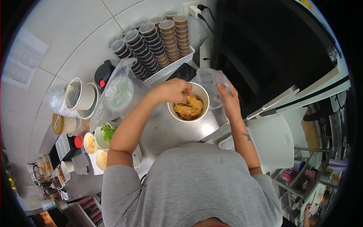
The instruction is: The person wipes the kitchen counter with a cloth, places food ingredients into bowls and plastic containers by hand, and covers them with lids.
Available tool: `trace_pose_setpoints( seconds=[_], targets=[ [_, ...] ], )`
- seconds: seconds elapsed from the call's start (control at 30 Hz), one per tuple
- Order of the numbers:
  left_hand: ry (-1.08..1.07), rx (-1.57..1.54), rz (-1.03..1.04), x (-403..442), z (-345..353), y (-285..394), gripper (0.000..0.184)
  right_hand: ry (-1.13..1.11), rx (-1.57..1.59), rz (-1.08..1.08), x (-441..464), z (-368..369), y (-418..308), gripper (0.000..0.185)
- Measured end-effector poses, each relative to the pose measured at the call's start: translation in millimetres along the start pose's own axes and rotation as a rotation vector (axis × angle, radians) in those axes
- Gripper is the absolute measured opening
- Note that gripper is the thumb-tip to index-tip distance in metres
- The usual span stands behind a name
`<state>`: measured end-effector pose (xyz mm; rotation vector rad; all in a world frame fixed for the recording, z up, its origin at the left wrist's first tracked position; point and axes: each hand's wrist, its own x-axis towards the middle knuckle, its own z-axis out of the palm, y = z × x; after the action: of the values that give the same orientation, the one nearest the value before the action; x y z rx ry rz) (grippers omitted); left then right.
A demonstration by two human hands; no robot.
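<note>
A round white bowl [207, 103] stands on the steel counter [166, 130], holding orange-brown food [190, 108] with dark bits. Over the bowl's upper left side, my left hand [177, 90] has its fingers pinched together just above the food; what they hold is too small to name. To the right of the bowl, my right hand [228, 94] grips a clear plastic lid [211, 81] between thumb and fingers. A black phone-like object [183, 72] lies just behind the bowl.
Stacked sauce cups [151, 43] fill a white basket [172, 66] at the back. A plastic bag [121, 90] stands left, near bowls with greens [109, 133] and pale food [90, 143]. At right are a large dark panel [272, 49] and a white bin [270, 142].
</note>
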<state>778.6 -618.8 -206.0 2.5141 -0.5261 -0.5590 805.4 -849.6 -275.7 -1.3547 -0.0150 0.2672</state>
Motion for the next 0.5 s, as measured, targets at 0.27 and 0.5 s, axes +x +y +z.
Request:
trace_pose_setpoints(
  seconds=[0.27, 0.5],
  targets=[
    [0.068, -0.325, -0.053, -2.0, -9.1, -19.7, 0.025, -0.051, 0.148, 0.08, -0.5, -12.3, -11.2, 0.044],
    [0.294, -0.608, -0.198, -10.6, -27.4, -7.0, 0.021, 0.006, 0.238, 0.057, 10.1, -11.9, -9.7, 0.041]
  ],
)
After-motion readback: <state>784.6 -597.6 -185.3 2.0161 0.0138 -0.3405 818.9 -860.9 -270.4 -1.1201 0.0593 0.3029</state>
